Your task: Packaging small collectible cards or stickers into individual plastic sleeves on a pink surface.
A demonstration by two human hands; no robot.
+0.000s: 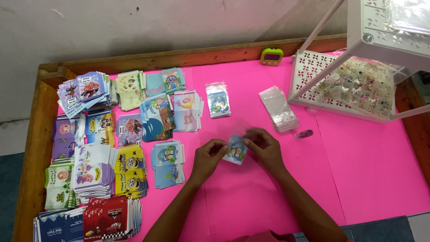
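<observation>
Holding one small card (236, 149): left hand (208, 157), right hand (266, 146).

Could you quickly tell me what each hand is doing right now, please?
Left hand: closed, pinching the left edge of the small blue card.
Right hand: closed, pinching the same card's right edge.

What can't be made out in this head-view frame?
- Small card: edges covered by the left hand and right hand; any clear sleeve around it is too faint to tell.
- Small items in the white tray: too small, glare from plastic.
- Blue card stack: cut by the bottom edge.
</observation>
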